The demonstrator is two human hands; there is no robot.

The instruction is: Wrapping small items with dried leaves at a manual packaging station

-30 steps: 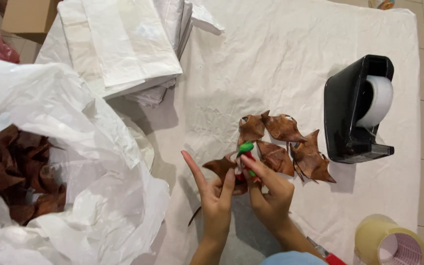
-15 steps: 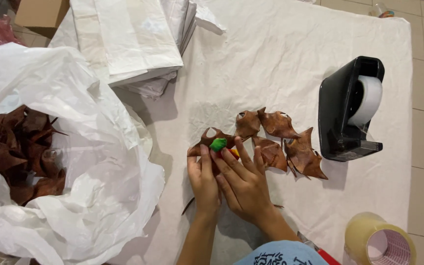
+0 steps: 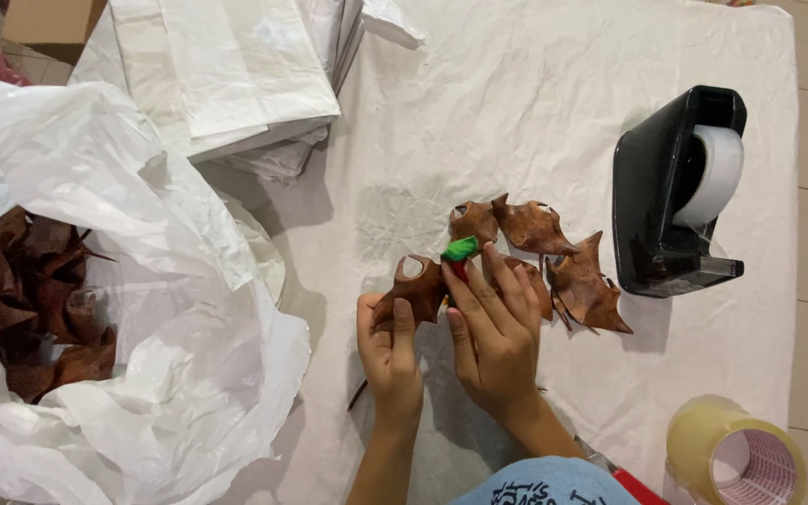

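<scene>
1. Pinching a brown leaf-shaped cutout (image 3: 415, 288) between thumb and fingers, the left hand (image 3: 388, 351) presses it flat against the white table cover (image 3: 516, 112); the cutout pokes out above the thumb, so most of it lies just beyond the grip.
2. The right hand (image 3: 496, 337) lies with fingers stretched forward and close together, its fingertips on a small green piece (image 3: 460, 249) with a bit of red under it. Whether the fingers actually clamp that piece or only rest on it, I cannot tell.
3. The green piece sits at the tips of the right hand's fingers, touching the upper edge of the held cutout and just beside the left grip.
4. Just past the right fingertips and off to that hand's outer side, a joined row of brown leaves (image 3: 540, 252) lies on the cover; several are already laid edge to edge, which I judge to be the finished part.
5. The held cutout seems to be the one being added now, not yet settled into the row.
6. Well apart from the left grip, on its outer side, an open white plastic bag (image 3: 170, 281) holds a heap of loose brown leaves (image 3: 21, 299), so by my reading plenty is left.
7. Beyond the row stands a black tape dispenser (image 3: 670, 192); near the right forearm stands a roll of clear tape (image 3: 736, 454).
8. Far ahead of both hands lies a stack of folded white bags (image 3: 226, 75).
</scene>
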